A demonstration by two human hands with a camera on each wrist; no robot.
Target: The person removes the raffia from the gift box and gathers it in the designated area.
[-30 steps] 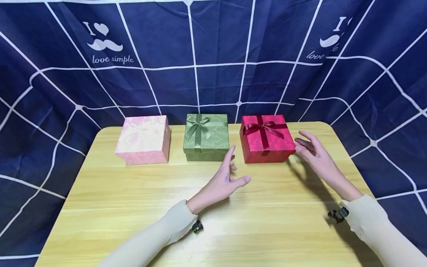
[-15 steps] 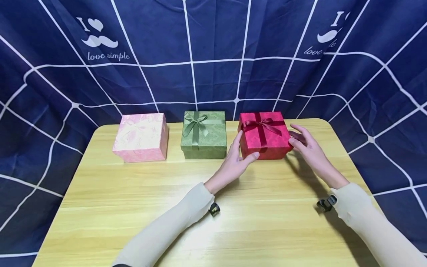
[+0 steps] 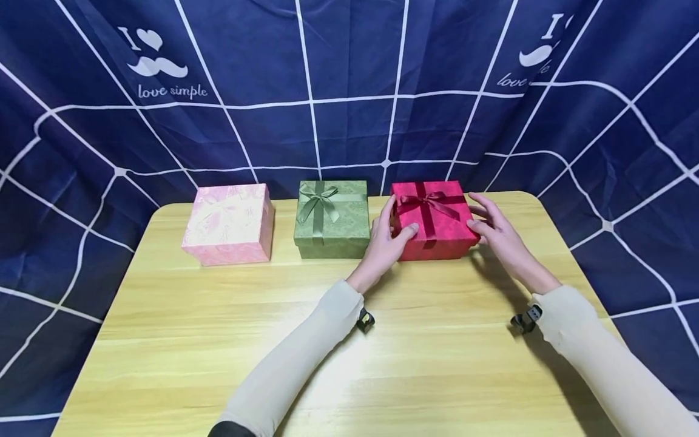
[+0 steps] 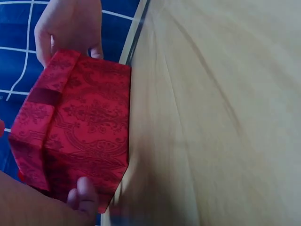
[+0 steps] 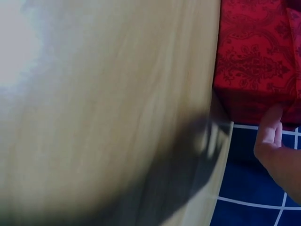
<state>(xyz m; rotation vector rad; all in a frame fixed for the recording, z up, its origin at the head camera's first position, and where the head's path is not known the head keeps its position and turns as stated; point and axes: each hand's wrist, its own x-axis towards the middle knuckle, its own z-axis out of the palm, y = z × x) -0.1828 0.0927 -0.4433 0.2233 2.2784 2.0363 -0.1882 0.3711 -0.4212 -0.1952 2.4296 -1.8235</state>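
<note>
Flanking the red box (image 3: 437, 227), the left hand (image 3: 384, 247) and right hand (image 3: 501, 238) touched its opposite sides, each grip spread rather than clasped; the box sat on the worktop (image 3: 218, 340), right of the green box (image 3: 332, 224).

1. We see dark blue cloth (image 3: 349, 60) hanging behind and on both sides, crossed by white lines (image 3: 386, 164).
2. We read "love simple" in the white print (image 3: 158, 67) at upper left.
3. Below, we find a pale wooden table (image 3: 180, 340), rounded at its far corners, with a bright glare (image 3: 338, 376).
</note>
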